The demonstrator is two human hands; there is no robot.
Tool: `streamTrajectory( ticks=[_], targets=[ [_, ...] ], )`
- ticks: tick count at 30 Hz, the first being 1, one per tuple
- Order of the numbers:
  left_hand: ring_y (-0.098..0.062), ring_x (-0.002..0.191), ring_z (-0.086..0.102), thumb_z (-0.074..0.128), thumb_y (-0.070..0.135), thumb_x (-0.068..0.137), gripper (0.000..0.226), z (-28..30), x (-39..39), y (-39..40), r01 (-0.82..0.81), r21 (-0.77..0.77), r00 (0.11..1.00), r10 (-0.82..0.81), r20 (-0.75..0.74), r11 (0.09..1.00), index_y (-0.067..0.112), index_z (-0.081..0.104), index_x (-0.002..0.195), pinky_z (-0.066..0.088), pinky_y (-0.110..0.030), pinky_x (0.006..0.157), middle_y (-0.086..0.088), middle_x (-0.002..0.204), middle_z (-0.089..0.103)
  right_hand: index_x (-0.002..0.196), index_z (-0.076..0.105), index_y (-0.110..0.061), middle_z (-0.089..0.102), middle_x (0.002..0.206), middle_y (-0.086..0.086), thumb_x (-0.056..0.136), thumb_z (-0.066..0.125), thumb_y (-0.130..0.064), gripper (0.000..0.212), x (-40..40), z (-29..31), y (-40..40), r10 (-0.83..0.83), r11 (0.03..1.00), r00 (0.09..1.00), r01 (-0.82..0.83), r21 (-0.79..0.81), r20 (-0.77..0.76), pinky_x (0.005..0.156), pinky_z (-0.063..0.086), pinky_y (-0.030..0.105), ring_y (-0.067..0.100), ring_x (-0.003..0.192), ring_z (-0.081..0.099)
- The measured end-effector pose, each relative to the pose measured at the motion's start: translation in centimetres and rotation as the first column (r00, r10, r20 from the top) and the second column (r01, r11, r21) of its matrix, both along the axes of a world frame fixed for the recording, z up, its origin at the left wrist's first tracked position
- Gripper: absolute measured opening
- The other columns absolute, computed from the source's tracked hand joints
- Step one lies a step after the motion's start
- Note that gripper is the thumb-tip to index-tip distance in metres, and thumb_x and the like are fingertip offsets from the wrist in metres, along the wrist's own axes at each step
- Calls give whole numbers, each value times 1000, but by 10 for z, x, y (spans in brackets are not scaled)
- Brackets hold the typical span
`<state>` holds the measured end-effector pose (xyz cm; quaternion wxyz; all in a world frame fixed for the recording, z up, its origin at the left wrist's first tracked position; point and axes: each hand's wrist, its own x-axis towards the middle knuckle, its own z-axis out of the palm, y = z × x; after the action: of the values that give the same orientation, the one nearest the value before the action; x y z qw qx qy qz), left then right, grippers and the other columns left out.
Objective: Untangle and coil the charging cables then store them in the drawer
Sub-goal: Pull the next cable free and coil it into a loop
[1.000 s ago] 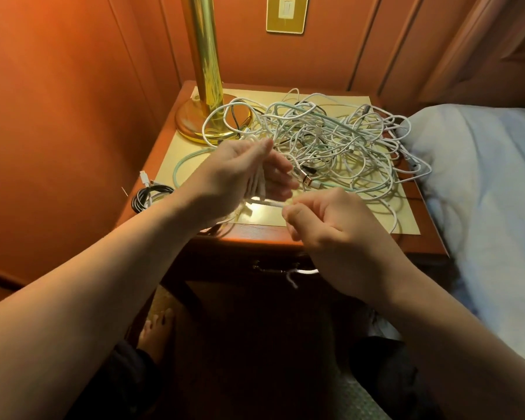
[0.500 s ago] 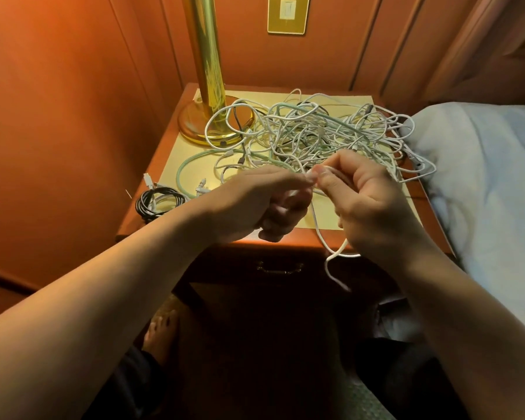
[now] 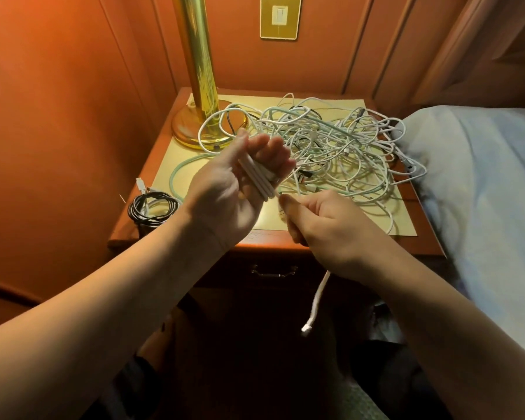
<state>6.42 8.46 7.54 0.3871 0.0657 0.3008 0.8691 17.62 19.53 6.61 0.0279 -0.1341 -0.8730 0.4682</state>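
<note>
White cable (image 3: 259,180) mid-coiling: wound across left hand (image 3: 225,189) fingers (image 3: 273,153), which curl round it; right hand (image 3: 319,219) pinching loose tail. Next, probably another wrap over those fingers.

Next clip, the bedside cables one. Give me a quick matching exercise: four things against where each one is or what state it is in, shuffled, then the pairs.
Things:
1. black cable
2. white cable
3. tangled pile
4. drawer

States:
A. shut, below the tabletop
B. looped round the left hand, its tail gripped by the right hand
C. coiled at the nightstand's front left corner
D. spread loose beside the brass lamp

Pairs: 1-C, 2-B, 3-D, 4-A
</note>
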Motion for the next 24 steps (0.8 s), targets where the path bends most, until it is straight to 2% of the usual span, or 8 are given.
streamTrajectory(
  ticks=[4,6,8,12,15,18,21,24],
  targets=[
    [-27,84,75,35,28,111,46,-7,-11,-3,-36,-150,929,-23,-370,988,-4,65,96,62,-38,79,-15,87,76,63,48,2,34,49,-3,108,49,-36,59,5,8,-5,10,999,1000,-10,36,-17,55,32,38,13,47,32],
    [-27,85,75,39,22,110,41,-11,-15,-9,-117,-275,782,-82,-618,954,-9,65,100,61,-36,78,-17,89,75,60,45,1,33,51,-1,104,50,-33,57,6,11,-7,39,999,997,-37,37,-68,60,43,45,13,49,32],
    [-25,79,75,44,18,109,38,-14,-19,-15,-247,-369,577,-170,-799,896,-11,66,97,60,-30,74,-20,85,74,59,46,1,35,51,1,95,46,-34,50,8,15,-8,29,999,991,-27,21,-129,61,44,50,15,50,33],
    [-22,59,68,45,26,110,47,-15,-22,-21,-331,-511,291,-430,-855,793,3,67,75,55,-31,62,-9,64,69,63,50,-6,38,51,-3,91,42,-33,40,13,19,-5,-29,999,969,36,24,-245,51,27,42,10,50,34],
    [-25,45,55,31,44,109,68,-13,-15,-18,-221,-631,281,-571,-772,744,6,60,61,47,-29,53,-10,50,61,66,51,-12,41,53,-5,96,44,-35,38,12,17,-1,-73,992,948,99,72,-309,54,32,38,8,53,38],
    [-23,37,45,30,57,103,74,-10,-13,-16,39,-672,381,-632,-674,740,6,50,54,43,-26,48,-8,43,48,68,52,-22,46,55,-10,100,44,-34,36,10,12,5,-101,992,935,119,31,-340,52,33,26,6,53,41],
    [-16,33,34,49,55,99,63,-10,-17,-17,375,-550,513,-662,-547,746,14,33,53,39,-22,42,-3,41,32,80,61,-21,44,55,-10,103,46,-35,31,8,11,10,-102,995,946,92,-46,-309,49,34,30,5,50,39],
    [-13,32,36,50,38,102,56,-13,-16,-17,586,-376,580,-696,-423,718,15,27,56,43,-23,39,-4,39,20,105,69,-13,51,51,-18,111,48,-21,23,7,13,15,-30,987,961,-14,-158,-275,49,38,15,-2,48,50]
  ],
)
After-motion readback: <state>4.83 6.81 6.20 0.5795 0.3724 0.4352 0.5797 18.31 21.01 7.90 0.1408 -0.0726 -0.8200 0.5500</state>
